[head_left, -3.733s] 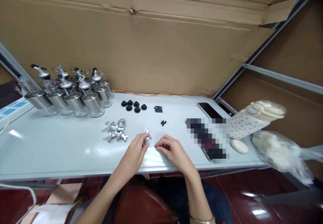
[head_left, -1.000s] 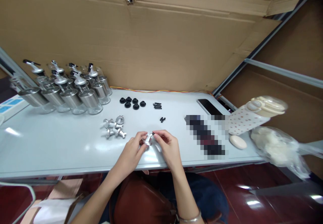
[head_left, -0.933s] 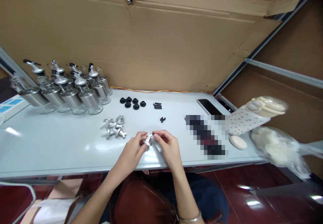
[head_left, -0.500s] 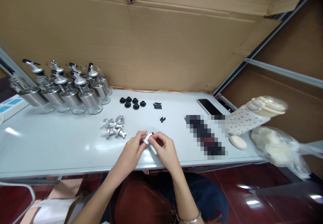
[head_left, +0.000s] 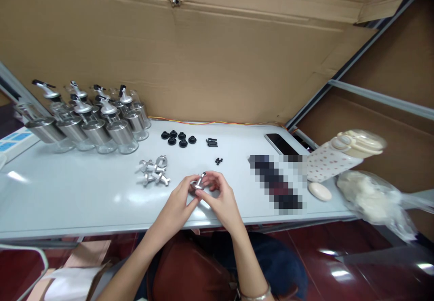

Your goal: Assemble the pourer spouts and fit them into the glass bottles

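Observation:
Near the front edge of the table, a silver pourer spout [head_left: 199,183] with a small black piece at its tip is held between both hands. My left hand [head_left: 181,199] grips its round base from the left, fingers closed. My right hand [head_left: 219,197] is closed on it from the other side, thumb against the base. Several loose silver spouts [head_left: 155,172] lie in a cluster to the left. Behind them sit several black ribbed stoppers [head_left: 178,138], some small black strips [head_left: 212,143] and a few tiny black pieces [head_left: 219,161].
Several glass and steel bottles [head_left: 96,131] with pourers stand at the back left. On the right are a phone [head_left: 283,145], a dotted drink bottle [head_left: 334,158], a pale oval object [head_left: 320,191] and a clear plastic bag [head_left: 369,197]. Cardboard [head_left: 217,57] walls the back.
The spout has turned more upright in my hands. My right fingers have moved from its tip to around its side, with the thumb now at the base.

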`<state>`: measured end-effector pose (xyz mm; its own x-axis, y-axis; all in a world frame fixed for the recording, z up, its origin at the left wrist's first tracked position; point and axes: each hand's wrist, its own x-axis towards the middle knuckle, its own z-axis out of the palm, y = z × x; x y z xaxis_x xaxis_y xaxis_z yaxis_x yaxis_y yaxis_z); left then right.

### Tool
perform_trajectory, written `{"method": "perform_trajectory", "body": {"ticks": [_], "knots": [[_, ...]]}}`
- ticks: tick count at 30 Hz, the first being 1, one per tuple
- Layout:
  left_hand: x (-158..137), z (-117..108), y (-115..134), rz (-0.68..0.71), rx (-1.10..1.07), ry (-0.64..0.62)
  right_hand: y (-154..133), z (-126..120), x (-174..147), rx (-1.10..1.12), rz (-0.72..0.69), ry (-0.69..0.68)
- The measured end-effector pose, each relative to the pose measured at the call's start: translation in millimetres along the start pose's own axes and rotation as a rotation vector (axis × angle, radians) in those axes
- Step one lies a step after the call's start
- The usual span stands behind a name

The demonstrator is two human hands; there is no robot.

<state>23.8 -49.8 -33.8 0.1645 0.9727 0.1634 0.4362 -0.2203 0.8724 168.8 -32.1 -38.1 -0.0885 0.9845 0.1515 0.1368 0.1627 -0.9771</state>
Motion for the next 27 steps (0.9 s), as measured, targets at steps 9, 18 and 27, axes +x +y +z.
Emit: {"method": "perform_trajectory", "body": {"ticks": [9, 18, 27], "knots": [[-1.8, -2.3, 2.9, -0.021, -0.086, -0.013, 0.8, -0.3, 1.1, 0.024, 0.004, 0.025], [-0.9, 1.1, -1.8, -0.037, -0.128, -0.029, 3.4, -0.7, -2.0, 0.036, 0.014, 0.024], [-2.6, 0.2, -2.1, 0.002, -0.081, -0.059, 1.1, -1.4, -3.4, 0.083, 0.048, 0.072]]}}
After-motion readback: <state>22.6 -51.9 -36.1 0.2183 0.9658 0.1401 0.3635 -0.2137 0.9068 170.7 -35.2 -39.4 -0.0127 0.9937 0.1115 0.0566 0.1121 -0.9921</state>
